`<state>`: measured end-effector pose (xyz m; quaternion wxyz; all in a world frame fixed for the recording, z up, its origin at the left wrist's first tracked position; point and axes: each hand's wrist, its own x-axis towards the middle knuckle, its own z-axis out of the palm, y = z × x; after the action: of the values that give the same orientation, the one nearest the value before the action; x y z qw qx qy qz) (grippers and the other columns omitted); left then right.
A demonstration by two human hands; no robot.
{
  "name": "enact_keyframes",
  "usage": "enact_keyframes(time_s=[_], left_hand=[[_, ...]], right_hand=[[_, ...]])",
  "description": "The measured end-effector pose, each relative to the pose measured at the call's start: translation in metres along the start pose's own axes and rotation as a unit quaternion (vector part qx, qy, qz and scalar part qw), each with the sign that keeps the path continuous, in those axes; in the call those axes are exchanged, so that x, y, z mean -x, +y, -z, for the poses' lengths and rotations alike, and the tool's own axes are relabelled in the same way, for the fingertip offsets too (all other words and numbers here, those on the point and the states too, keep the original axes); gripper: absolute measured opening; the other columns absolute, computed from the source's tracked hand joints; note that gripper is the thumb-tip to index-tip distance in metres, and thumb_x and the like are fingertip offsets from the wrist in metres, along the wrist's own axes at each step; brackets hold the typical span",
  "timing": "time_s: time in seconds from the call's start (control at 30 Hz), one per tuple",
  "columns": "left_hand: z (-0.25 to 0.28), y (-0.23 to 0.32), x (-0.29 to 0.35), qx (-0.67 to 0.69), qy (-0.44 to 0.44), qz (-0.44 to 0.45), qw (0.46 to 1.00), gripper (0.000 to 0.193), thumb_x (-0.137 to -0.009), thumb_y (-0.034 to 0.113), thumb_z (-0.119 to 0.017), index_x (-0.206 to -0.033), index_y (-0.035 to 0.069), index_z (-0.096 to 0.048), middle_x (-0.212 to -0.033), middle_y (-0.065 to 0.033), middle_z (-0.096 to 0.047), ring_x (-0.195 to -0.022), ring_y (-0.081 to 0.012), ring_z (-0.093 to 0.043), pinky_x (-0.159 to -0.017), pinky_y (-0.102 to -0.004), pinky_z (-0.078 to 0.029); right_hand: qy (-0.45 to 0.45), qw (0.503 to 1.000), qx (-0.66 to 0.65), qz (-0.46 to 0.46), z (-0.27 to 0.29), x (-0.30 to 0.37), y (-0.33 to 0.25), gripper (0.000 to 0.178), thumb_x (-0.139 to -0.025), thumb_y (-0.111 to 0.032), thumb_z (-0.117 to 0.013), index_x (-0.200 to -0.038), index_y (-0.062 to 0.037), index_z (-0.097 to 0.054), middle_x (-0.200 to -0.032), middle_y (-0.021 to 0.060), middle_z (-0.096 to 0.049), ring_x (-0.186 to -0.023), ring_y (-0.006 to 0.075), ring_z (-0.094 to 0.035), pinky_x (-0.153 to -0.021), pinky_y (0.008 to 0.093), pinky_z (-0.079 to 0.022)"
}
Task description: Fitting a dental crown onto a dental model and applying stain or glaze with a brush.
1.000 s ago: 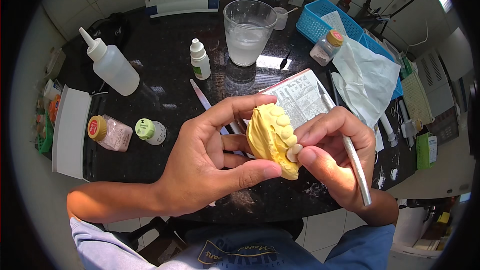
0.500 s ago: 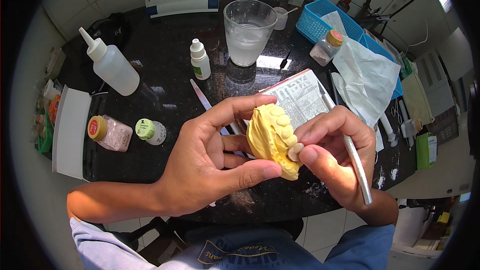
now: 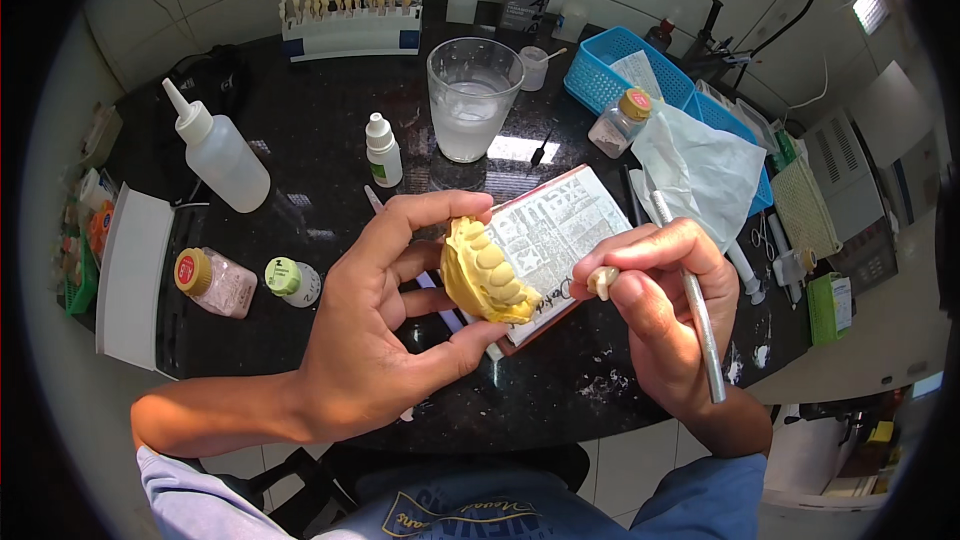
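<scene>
Yellow, arch-shaped dental cast (image 3: 483, 275) is gripped between the left hand's (image 3: 360, 320) thumb and fingers, above the black tabletop (image 3: 330, 110); tooth row slants upper left to lower right, facing right. Right hand (image 3: 662, 330), apart, pinches an ivory tooth-shaped piece (image 3: 601, 282) and holds a slim silver rod (image 3: 699, 320), steeply inclined.

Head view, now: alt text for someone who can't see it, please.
The left hand holds a yellow dental model; the right hand, apart from it, holds a small off-white piece and a metal tool. Beyond them, a glass and several bottles stand on a black table.
</scene>
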<state>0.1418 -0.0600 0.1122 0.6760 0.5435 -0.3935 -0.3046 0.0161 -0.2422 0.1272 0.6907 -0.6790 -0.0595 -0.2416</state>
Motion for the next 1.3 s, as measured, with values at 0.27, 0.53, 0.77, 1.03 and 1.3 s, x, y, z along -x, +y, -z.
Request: enact_keyframes(time_s=[0.27, 0.53, 0.77, 1.03, 1.3], left_hand=[[0.001, 0.001, -0.005, -0.347, 0.016, -0.204, 0.915, 0.055, -0.067, -0.007, -0.073, -0.115, 0.003, -0.048, -0.124, -0.016, -0.051, -0.113, -0.0241, -0.056, -0.09, -0.0326, -0.052], [-0.003, -0.005, -0.017, -0.419, 0.051, -0.211, 0.882, 0.047, -0.062, 0.005, -0.082, -0.101, 0.003, -0.055, -0.114, -0.014, -0.058, -0.099, -0.0286, -0.061, -0.081, -0.0366, -0.05], [-0.004, -0.004, -0.016, -0.416, 0.035, -0.197, 0.887, 0.04, -0.064, 0.006, -0.081, -0.099, 0.004, -0.063, -0.111, -0.0131, -0.057, -0.097, -0.0259, -0.061, -0.081, -0.0346, -0.052], [-0.001, 0.004, -0.01, -0.444, 0.005, -0.195, 0.875, 0.043, -0.066, 0.005, -0.08, -0.107, 0.006, -0.066, -0.114, -0.0119, -0.055, -0.092, -0.0228, -0.063, -0.081, -0.0321, -0.055], [-0.003, 0.0, -0.015, -0.431, 0.002, -0.226, 0.874, 0.04, -0.067, 0.008, -0.079, -0.106, 0.006, -0.067, -0.115, -0.0131, -0.056, -0.091, -0.0235, -0.063, -0.083, -0.0335, -0.052]], right_hand=[[-0.011, 0.998, -0.007, 0.058, -0.005, 0.001, 0.0, 0.012, -0.087, 0.006, -0.058, -0.099, 0.0032, -0.055, -0.104, 0.0195, -0.063, -0.098, 0.0189, -0.062, -0.086, 0.0317, -0.051], [-0.03, 0.994, 0.034, 0.094, -0.005, 0.003, -0.003, 0.013, -0.087, 0.005, -0.059, -0.099, 0.0023, -0.056, -0.107, 0.0201, -0.063, -0.101, 0.0202, -0.061, -0.087, 0.0328, -0.05], [-0.012, 0.998, 0.004, 0.062, -0.006, 0.002, -0.003, 0.013, -0.087, 0.005, -0.059, -0.1, 0.002, -0.057, -0.115, 0.0239, -0.059, -0.104, 0.0204, -0.059, -0.089, 0.0327, -0.049], [-0.029, 0.999, 0.004, 0.02, -0.004, -0.003, -0.002, 0.014, -0.087, 0.005, -0.059, -0.1, 0.0016, -0.057, -0.122, 0.0271, -0.054, -0.115, 0.0235, -0.054, -0.096, 0.0346, -0.045], [-0.023, 0.999, 0.015, -0.023, -0.006, -0.003, -0.008, 0.009, -0.09, -0.009, -0.058, -0.096, -0.003, -0.054, -0.126, 0.0283, -0.052, -0.123, 0.0328, -0.049, -0.105, 0.0463, -0.038]])
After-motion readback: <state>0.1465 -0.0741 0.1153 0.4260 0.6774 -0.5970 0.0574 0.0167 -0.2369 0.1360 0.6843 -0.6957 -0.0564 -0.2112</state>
